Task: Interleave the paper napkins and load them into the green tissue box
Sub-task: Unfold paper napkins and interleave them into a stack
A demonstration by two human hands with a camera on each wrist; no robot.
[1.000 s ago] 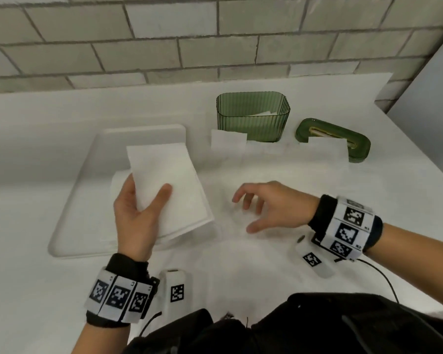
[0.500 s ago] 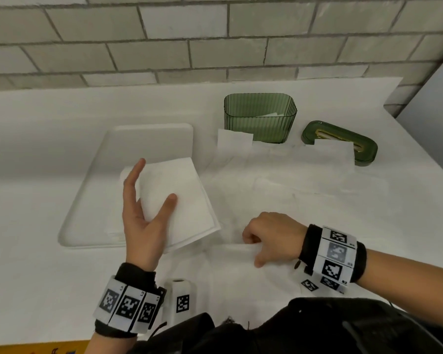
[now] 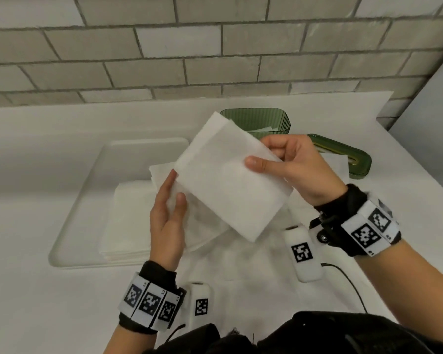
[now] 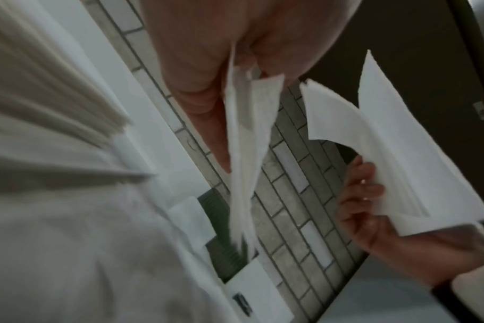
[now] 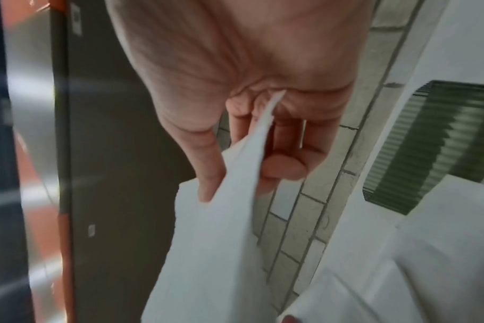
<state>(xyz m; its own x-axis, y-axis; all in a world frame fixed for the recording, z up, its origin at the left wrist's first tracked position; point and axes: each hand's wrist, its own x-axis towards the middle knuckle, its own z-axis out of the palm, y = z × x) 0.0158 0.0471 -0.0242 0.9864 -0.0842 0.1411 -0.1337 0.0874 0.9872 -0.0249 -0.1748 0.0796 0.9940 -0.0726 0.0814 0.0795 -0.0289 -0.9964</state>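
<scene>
Two hands work above the white worktop (image 3: 36,302), and the step in hand looks to be slotting one folded napkin into the next; read from the left, a pale tray (image 3: 92,195) carries the waiting stack of napkins (image 3: 128,226), squared at its near edge; the left hand (image 3: 168,226) rises just beside it, its grip narrow, thumb and fingers nipping the edge of a lower napkin (image 3: 161,175) whose layers hang loose in the left wrist view; the right hand (image 3: 296,167) has its grip pinched on the far long edge of the upper folded napkin (image 3: 228,185), thumb on top and fingers curled beneath, holding it tilted in the air across the lower one. To do this well, I would judge, the upper napkin's open flap should be slid between the lower one's folds up to the crease, edges kept parallel, with light pinches only, since paper this thin will crumple or tear under a hard squeeze; letting the pair settle flat before releasing should keep the overlap from slipping. Further right, the green tissue box (image 3: 256,121) stands open behind the hands near the wall, some white paper already showing inside; its green lid (image 3: 356,162) lies apart on the worktop, slot upward, so loading is not yet finished.
</scene>
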